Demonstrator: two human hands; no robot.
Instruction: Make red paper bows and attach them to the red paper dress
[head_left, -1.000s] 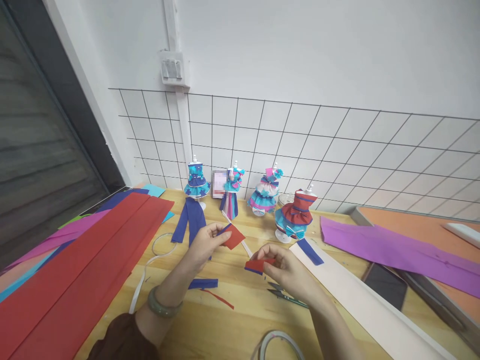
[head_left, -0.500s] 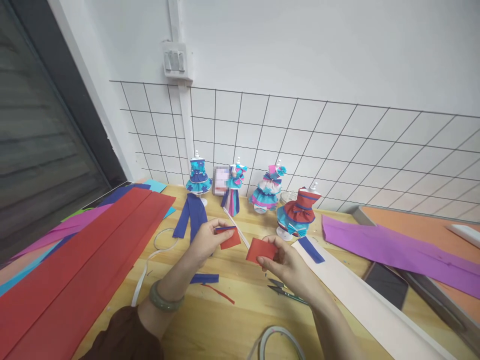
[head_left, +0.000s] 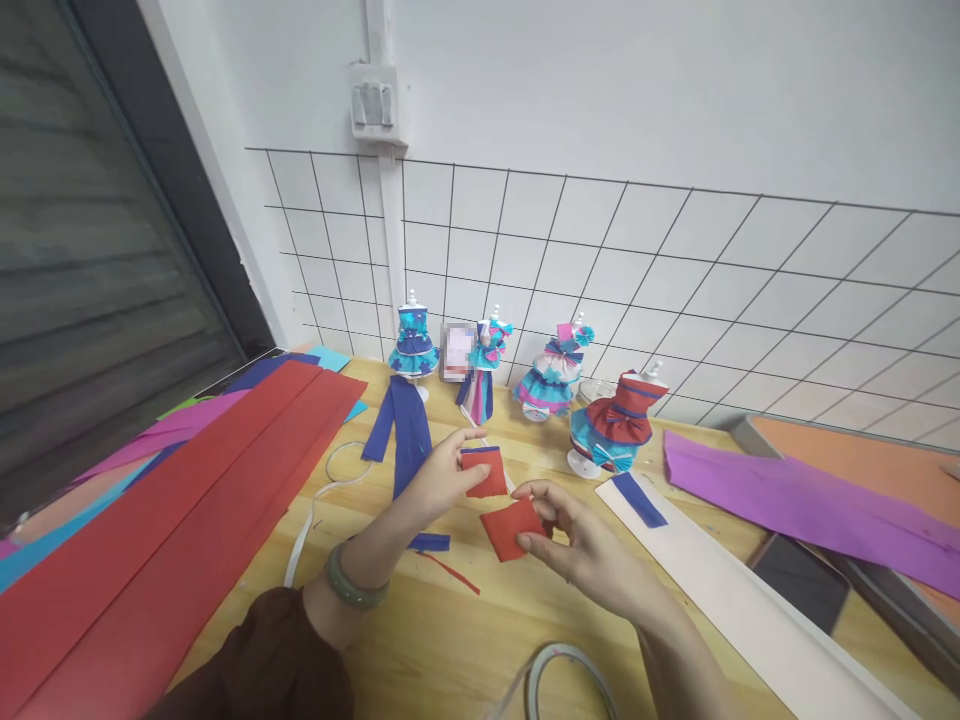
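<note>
My left hand [head_left: 450, 474] pinches a small red paper piece with a blue top edge [head_left: 486, 476], thumb in front. Just below and to the right, a plain red paper piece [head_left: 511, 530] is gripped at its right side by my right hand [head_left: 570, 540]. The two pieces are close together, held above the wooden table [head_left: 420, 640]. Beneath my left wrist lie a short blue strip [head_left: 430, 542] and a thin red sliver [head_left: 454, 574]. A roll of tape [head_left: 570, 680] lies at the near edge of view.
Several miniature dress forms, including a red and blue one [head_left: 628, 410], stand along the back before a wire grid [head_left: 570, 240]. Long red sheets [head_left: 225, 510] cover the left side. To the right are a white strip [head_left: 720, 590], purple sheet [head_left: 795, 490] and dark phone [head_left: 801, 582].
The view has shifted slightly, so most things sit further right. My hands have brought the two red pieces nearer each other, the right one now lower. The scissors are now hidden behind my right hand.
</note>
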